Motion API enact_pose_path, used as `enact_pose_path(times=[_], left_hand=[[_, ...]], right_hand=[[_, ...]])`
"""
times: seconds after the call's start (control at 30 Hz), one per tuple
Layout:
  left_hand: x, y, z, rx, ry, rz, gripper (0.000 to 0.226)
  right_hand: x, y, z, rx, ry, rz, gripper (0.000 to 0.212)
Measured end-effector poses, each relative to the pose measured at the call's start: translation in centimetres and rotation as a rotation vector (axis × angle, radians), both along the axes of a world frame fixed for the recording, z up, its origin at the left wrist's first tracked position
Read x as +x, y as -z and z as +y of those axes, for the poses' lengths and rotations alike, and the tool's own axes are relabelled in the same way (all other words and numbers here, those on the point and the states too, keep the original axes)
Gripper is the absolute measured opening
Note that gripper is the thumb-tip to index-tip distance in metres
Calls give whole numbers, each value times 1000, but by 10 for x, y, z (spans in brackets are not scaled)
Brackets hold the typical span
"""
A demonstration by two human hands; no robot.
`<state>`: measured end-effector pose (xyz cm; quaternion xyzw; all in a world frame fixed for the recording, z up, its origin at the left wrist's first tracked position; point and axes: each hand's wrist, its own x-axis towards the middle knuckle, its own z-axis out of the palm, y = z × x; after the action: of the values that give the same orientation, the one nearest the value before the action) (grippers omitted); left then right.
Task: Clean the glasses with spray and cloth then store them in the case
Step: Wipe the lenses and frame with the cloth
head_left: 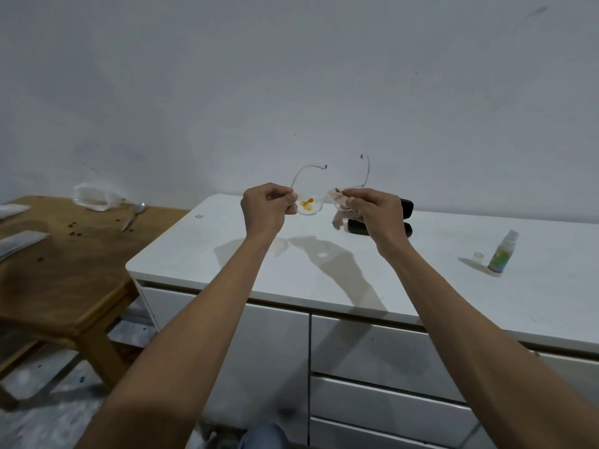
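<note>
The left hand (267,207) is pinching the outer edge of the glasses (311,202) between thumb and curled fingers, holding the clear frame up in the air over the white surface (421,264), temples unfolded and pointing away toward the wall (291,76). The right hand (372,213) is closing around a pinkish cloth (338,210), bunching it against the other lens, so that lens is hidden behind fabric and fingers.

Judging from this, the wiping step is under way. The lens nearest the left hand is carrying an orange-yellow smear (307,202), plainly not yet cleaned. The next move is probably calling for the cloth to travel across to that stained lens, with the left hand bracing the frame firmly enough to resist the rubbing yet gently enough not to twist the thin frame.

Behind the glasses, partly covered by the right hand, a black case (356,226) is lying open on the surface, waiting for storage. Right of the glasses and nearer the person, the spray bottle (500,254) is standing upright with its small clear cap (477,256) sitting just beside it.

Left of the glasses, a wooden table (64,270) is standing close against the white drawer unit, holding a crumpled plastic bag (94,197), a spoon (134,215) and scattered dark crumbs. The room is looking dim, the wall bare and grey-white.
</note>
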<state>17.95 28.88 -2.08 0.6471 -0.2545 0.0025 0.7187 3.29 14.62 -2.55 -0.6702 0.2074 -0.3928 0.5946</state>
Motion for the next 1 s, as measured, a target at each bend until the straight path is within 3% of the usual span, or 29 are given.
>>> enact_pose_path(times=[0.13, 0.3, 0.57, 0.73, 0.83, 1.0], left_hand=[[-3, -4, 1, -12, 27, -18, 9], [-10, -12, -2, -38, 39, -57, 8], [-17, -12, -13, -75, 28, -23, 6], [-16, -12, -15, -71, 26, -25, 6], [-16, -11, -17, -67, 23, -27, 5], [-20, -8, -22, -73, 26, -18, 6]], right_hand=[[-2, -2, 7, -37, 79, -67, 8], [13, 4, 4, 77, 192, -152, 3], [26, -1, 3, 303, 234, -318, 17], [25, 5, -3, 264, 251, -295, 15], [24, 4, -5, 310, 240, -321, 4], [26, -5, -1, 452, 252, -397, 6]])
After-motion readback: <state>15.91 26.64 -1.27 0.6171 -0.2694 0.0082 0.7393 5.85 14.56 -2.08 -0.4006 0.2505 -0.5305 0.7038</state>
